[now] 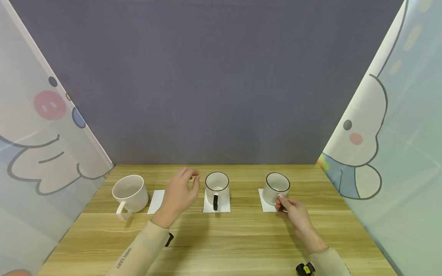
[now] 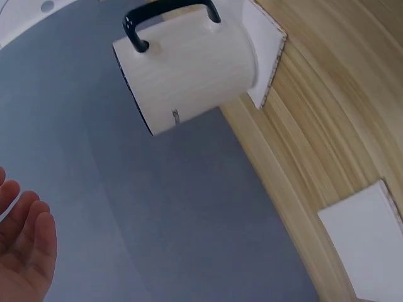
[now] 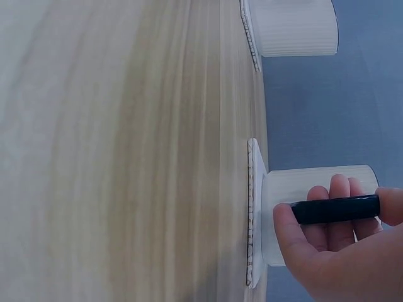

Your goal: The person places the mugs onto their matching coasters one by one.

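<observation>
On the right, my right hand (image 1: pixel 296 216) grips the black handle (image 3: pixel 334 209) of a white mug (image 1: pixel 272 193) with a dark rim. That mug stands upright on a white square card (image 1: pixel 266 206). My left hand (image 1: pixel 180 193) is raised above the table, its fingers loosely bent and holding nothing. Beside it, apart from the fingers, a matching mug (image 1: pixel 217 186) sits on another white card (image 1: pixel 208 207), its black handle facing me. A third card (image 1: pixel 157 201) lies partly hidden behind my left hand and wrist.
A wider all-white cup (image 1: pixel 136 197) stands on bare wood at the far left, handle toward me. The wooden table (image 1: pixel 224 241) meets a dark grey panel (image 1: pixel 217 84) at the back. Printed cartoon curtains (image 1: pixel 407 191) hang at both sides.
</observation>
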Demonstrator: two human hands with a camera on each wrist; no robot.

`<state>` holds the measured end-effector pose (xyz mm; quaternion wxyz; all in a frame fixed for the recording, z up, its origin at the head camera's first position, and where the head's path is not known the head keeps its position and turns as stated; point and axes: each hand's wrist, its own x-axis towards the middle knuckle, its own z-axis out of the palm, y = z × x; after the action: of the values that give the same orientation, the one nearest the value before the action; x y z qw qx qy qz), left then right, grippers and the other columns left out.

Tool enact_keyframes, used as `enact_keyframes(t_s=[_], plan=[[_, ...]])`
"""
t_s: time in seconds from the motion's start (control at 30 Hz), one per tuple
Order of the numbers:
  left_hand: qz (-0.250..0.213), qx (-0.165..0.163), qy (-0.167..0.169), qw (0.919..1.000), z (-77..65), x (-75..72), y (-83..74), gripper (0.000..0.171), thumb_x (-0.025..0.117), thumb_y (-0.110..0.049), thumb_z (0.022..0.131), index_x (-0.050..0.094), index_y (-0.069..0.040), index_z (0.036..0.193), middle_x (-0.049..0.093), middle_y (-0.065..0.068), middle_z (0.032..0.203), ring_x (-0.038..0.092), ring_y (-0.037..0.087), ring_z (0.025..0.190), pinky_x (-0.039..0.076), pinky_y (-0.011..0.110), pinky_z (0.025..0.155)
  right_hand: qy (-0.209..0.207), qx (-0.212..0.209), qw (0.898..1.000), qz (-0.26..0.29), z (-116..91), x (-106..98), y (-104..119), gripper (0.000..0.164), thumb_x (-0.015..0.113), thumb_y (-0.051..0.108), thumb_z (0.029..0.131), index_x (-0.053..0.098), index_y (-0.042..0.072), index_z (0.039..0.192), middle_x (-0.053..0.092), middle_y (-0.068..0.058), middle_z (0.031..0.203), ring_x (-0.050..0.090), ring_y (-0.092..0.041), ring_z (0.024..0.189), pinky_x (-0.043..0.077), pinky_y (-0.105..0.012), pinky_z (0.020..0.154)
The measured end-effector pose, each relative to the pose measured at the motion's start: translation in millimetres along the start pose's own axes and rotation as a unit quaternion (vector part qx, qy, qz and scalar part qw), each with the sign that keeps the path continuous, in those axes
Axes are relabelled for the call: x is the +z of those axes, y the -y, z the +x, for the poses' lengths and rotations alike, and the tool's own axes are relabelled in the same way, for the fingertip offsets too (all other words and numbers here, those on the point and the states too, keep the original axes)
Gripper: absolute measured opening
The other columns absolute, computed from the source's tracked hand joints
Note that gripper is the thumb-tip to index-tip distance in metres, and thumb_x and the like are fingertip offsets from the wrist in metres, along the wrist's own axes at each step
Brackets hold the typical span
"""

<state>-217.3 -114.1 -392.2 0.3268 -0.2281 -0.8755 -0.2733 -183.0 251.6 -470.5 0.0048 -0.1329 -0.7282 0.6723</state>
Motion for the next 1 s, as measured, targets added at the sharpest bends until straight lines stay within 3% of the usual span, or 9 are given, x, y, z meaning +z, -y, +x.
enact_keyframes(t_s=[0.47, 1.0], plan=[[0.005, -0.028, -0.024, 0.9993, -10.6, -12.2, 24.3, 0.005, 0.068, -0.004, 0.09, 0.069, -0.006, 0.094, 0.068, 0.009, 0.094, 0.065, 0.027, 0.084, 0.054, 0.041, 0.066, -0.001, -0.002, 1.0, 0.008, -0.4, 0.5, -0.3, 0.037, 0.053, 0.024, 0.108, 0.066, -0.01, 0.105, 0.066, -0.007, 0.093, 0.063, -0.018, 0.089, 0.058, -0.035, 0.086], [0.025, -0.07, -0.057, 0.9956, -21.3, -38.2, 65.7, 0.007, 0.066, 0.002, 0.087, 0.069, -0.001, 0.093, 0.068, 0.013, 0.088, 0.063, 0.031, 0.079, 0.051, 0.043, 0.065, 0.001, 0.003, 1.0, 0.004, 0.5, -0.4, 0.4, 0.038, 0.053, 0.026, 0.108, 0.067, -0.009, 0.103, 0.066, -0.007, 0.093, 0.063, -0.018, 0.089, 0.058, -0.035, 0.086]])
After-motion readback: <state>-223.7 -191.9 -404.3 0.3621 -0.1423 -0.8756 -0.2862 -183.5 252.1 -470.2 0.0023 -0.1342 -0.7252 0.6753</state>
